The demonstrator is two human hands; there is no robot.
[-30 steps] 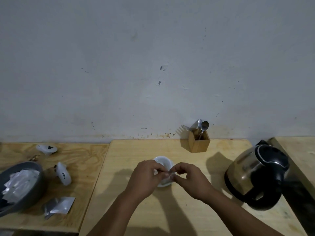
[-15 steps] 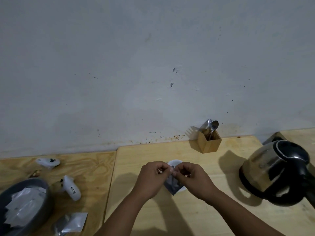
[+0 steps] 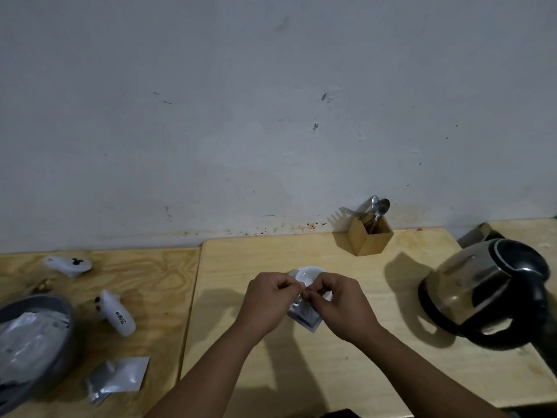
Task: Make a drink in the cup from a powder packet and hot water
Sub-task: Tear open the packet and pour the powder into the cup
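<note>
Grip: our left hand and right hand pinch the packet top, frame centre.
Handling: light, limp foil; we judge it slippery.

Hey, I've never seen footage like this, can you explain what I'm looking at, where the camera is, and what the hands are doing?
There is no machine here. The camera sits on a person's head and looks forward and down, so both forearms reach in from the bottom edge. The left hand and right hand pinch the top of a small silver packet between them, just in front of a white cup on the wooden table. To the right stands a kettle. Against the wall is a wooden box holding cutlery. On the left, a grey bowl holds more packets, and a loose packet lies beside it.
</note>
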